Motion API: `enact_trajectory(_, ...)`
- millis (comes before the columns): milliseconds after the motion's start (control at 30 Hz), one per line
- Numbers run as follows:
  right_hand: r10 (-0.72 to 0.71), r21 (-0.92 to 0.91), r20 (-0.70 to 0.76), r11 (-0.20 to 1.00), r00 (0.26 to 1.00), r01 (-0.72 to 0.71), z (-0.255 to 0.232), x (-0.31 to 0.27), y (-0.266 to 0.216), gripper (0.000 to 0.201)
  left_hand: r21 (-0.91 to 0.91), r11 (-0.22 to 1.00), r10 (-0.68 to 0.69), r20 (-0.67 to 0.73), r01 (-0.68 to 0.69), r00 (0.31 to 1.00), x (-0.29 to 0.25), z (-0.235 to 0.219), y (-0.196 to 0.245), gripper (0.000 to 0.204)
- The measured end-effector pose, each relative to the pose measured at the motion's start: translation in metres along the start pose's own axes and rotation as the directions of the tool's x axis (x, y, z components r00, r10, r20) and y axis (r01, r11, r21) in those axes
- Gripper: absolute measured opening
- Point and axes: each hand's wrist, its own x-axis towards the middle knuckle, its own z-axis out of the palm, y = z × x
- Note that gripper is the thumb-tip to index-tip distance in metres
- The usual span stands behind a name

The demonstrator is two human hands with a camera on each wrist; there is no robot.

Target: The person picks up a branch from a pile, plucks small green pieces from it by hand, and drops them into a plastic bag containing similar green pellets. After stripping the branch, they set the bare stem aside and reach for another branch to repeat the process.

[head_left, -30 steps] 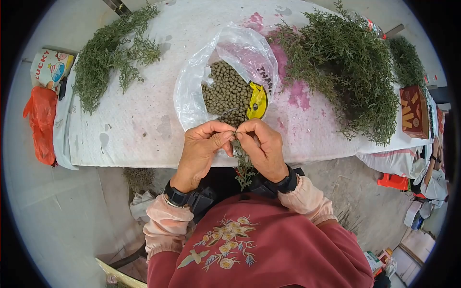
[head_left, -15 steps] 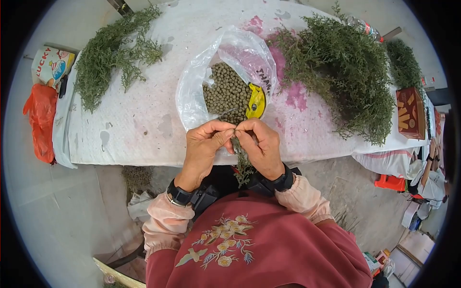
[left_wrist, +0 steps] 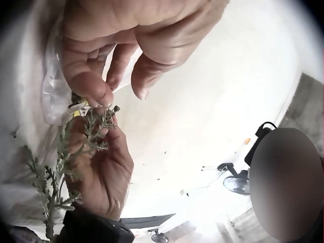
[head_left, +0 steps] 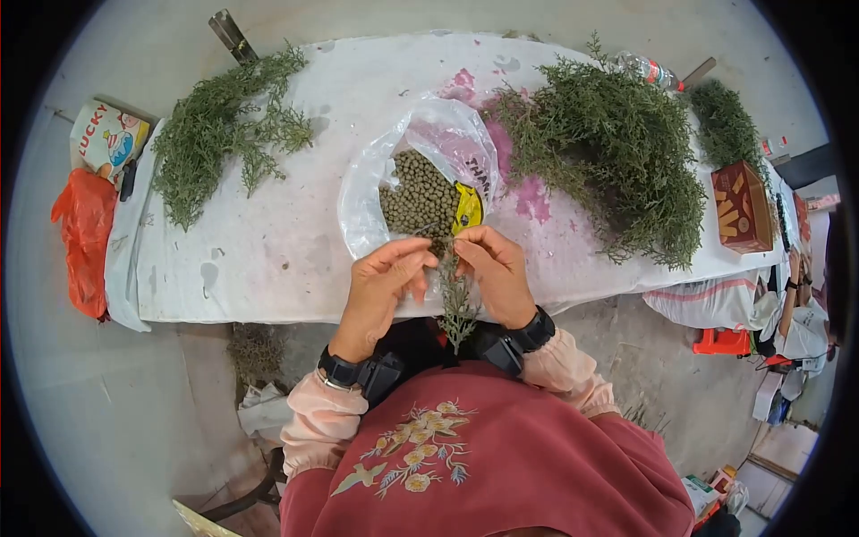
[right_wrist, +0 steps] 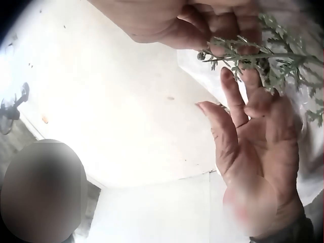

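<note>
While pinching sprig [head_left: 456, 300]: curled right-hand fingers [head_left: 472, 251].

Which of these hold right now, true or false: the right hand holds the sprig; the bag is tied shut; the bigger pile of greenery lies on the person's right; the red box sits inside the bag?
1. The right hand holds the green sprig. True.
2. The clear plastic bag is tied shut. False: it lies open, with small round green berries showing inside.
3. The bigger pile of greenery lies on the person's right. True.
4. The red box sits inside the bag. False: it rests on the table at the far right end.
</note>
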Motion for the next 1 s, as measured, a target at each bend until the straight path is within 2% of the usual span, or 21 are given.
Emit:
enact_trajectory(33,0.020,0.077,-0.008,0.997,1.000,-0.019,0.000,-0.001,-0.002,0.010,0.082,0.995,-0.063,0.018,0.061,0.998,-0.004,0.005,0.006,0.025)
enact_trajectory(100,-0.018,0.102,-0.016,0.995,1.000,0.020,0.004,-0.002,-0.011,0.010,0.258,0.954,-0.161,0.008,0.153,0.987,-0.015,0.010,0.021,0.026)
enact_trajectory(167,-0.048,0.154,0.025,0.987,0.999,0.043,0.017,-0.001,-0.023,0.011,0.232,0.972,-0.056,0.044,0.044,0.997,-0.020,0.023,0.016,0.027)
enact_trajectory(200,-0.068,0.200,0.003,0.978,0.998,0.066,0.024,-0.001,-0.032,0.011,0.251,0.968,-0.017,0.009,0.014,1.000,-0.020,0.023,0.013,0.027)
enact_trajectory(267,-0.091,0.258,0.012,0.962,0.996,0.085,0.033,0.000,-0.041,0.011,0.401,0.915,-0.102,0.117,0.047,0.988,-0.019,0.016,0.015,0.022)
enact_trajectory(333,-0.165,0.114,0.010,0.980,0.986,0.163,0.034,0.001,-0.047,0.014,0.430,0.902,-0.049,0.046,0.024,0.998,-0.023,0.006,0.038,0.020)
enact_trajectory(367,-0.181,0.122,0.042,0.977,0.983,0.175,0.033,0.002,-0.056,0.014,0.452,0.892,-0.007,-0.007,0.009,1.000,-0.026,0.000,0.057,0.017)
enact_trajectory(433,-0.287,-0.315,-0.009,0.910,0.958,0.270,0.020,-0.008,-0.073,0.019,0.444,0.895,0.097,-0.134,-0.028,0.986,-0.032,-0.012,0.093,0.014)
enact_trajectory(467,-0.291,-0.312,-0.002,0.909,0.957,0.276,0.011,-0.011,-0.078,0.019,0.424,0.903,0.173,-0.212,-0.069,0.962,-0.032,-0.022,0.117,0.015)
enact_trajectory(533,-0.434,-0.435,-0.069,0.823,0.898,0.365,-0.011,-0.016,-0.086,0.024,0.470,0.866,0.339,-0.298,-0.172,0.893,-0.021,-0.050,0.161,0.016)
enact_trajectory(567,-0.441,-0.435,-0.069,0.821,0.895,0.370,-0.025,-0.017,-0.088,0.024,0.526,0.830,0.384,-0.299,-0.185,0.874,-0.012,-0.068,0.186,0.017)
enact_trajectory(600,-0.481,-0.530,-0.095,0.766,0.872,0.365,-0.039,-0.019,-0.090,0.027,0.579,0.792,0.428,-0.297,-0.195,0.854,-0.003,-0.085,0.212,0.018)
enact_trajectory(633,-0.523,-0.620,-0.118,0.703,0.844,0.349,-0.048,-0.019,-0.092,0.030,0.530,0.816,0.439,-0.308,-0.231,0.844,0.006,-0.099,0.240,0.018)
enact_trajectory(667,-0.530,-0.623,-0.122,0.699,0.839,0.351,-0.052,-0.018,-0.095,0.030,0.479,0.837,0.448,-0.317,-0.267,0.836,0.015,-0.113,0.266,0.019)
enact_trajectory(733,-0.683,-0.944,0.058,0.199,0.728,0.262,-0.057,-0.014,-0.104,0.036,0.511,0.797,0.547,-0.385,-0.322,0.743,0.032,-0.140,0.311,0.022)
enact_trajectory(767,-0.707,-0.983,0.175,-0.086,0.685,0.162,-0.060,-0.012,-0.108,0.039,0.507,0.798,0.544,-0.378,-0.324,0.749,0.029,-0.151,0.319,0.022)
enact_trajectory(800,-0.709,-0.985,0.167,-0.088,0.686,0.148,-0.068,-0.008,-0.106,0.039,0.479,0.784,0.599,-0.414,-0.395,0.685,0.027,-0.153,0.325,0.024)
enact_trajectory(833,-0.642,-0.987,0.131,-0.017,0.755,0.157,-0.080,-0.002,-0.097,0.042,0.451,0.764,0.642,-0.449,-0.462,0.622,0.028,-0.155,0.331,0.027)
enact_trajectory(867,-0.571,-0.987,0.092,0.056,0.816,0.150,-0.089,0.001,-0.090,0.046,0.434,0.784,0.613,-0.434,-0.444,0.660,0.024,-0.162,0.332,0.028)
enact_trajectory(933,-0.356,-0.973,-0.139,0.225,0.924,-0.059,-0.083,0.003,-0.089,0.045,0.405,0.820,0.551,-0.365,-0.404,0.751,0.013,-0.161,0.312,0.031)
enact_trajectory(1000,-0.469,-0.983,-0.029,0.174,0.883,0.060,-0.086,0.005,-0.078,0.033,0.456,0.823,0.486,-0.257,-0.339,0.835,-0.003,-0.127,0.276,0.034)
